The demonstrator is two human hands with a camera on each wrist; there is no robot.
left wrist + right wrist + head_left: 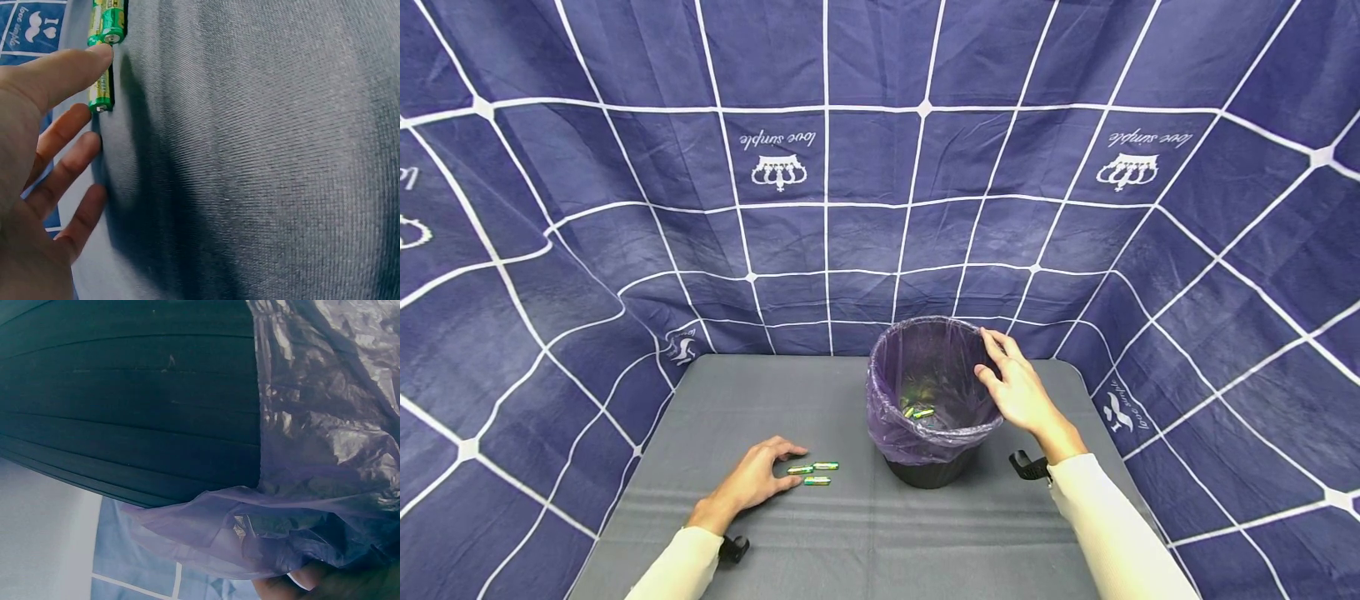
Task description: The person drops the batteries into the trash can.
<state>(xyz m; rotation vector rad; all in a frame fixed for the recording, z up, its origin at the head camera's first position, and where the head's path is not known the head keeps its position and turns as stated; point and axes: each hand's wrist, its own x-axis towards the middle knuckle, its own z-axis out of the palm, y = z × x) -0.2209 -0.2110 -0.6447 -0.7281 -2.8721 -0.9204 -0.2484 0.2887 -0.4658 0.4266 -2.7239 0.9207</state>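
Observation:
Three green-and-gold batteries lie on the grey table: a left one, a right one and a near one. My left hand is beside them, thumb and fingers apart and loosely bent. In the left wrist view its thumb overlaps one battery. My right hand holds the right rim of a black trash bin, the thumb over the inner side. A purple bag lines the bin and folds over its rim. Several batteries lie at the bottom inside.
The grey table carries the bin right of the middle. A blue cloth with white lines hangs behind and at both sides. Black straps are on both wrists.

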